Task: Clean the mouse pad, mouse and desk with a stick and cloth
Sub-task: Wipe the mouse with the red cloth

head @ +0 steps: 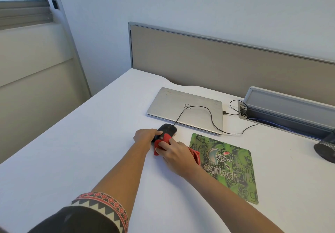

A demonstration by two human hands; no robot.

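At the bottom edge a dark sleeve (101, 207) with a patterned cuff is cut off by the frame, and both forearms are stretched forward over the white desk (72, 151). A red cloth (162, 140) is gripped in the right hand (176, 155), fingers curled round a bunched fold pressed on the near end of the black mouse (167, 128); much of the cloth is hidden under the palm (a corner shows beside the green mouse pad (232, 174), which lies flat just right of that hand). The mouse, on the desk and off the pad, is held at its left side by the left hand (146, 136), so its near end is covered. Its cable (211, 116) is draped across a closed silver laptop (177, 104) behind. A dark object (325, 148) is cropped at the right edge and cannot be identified.
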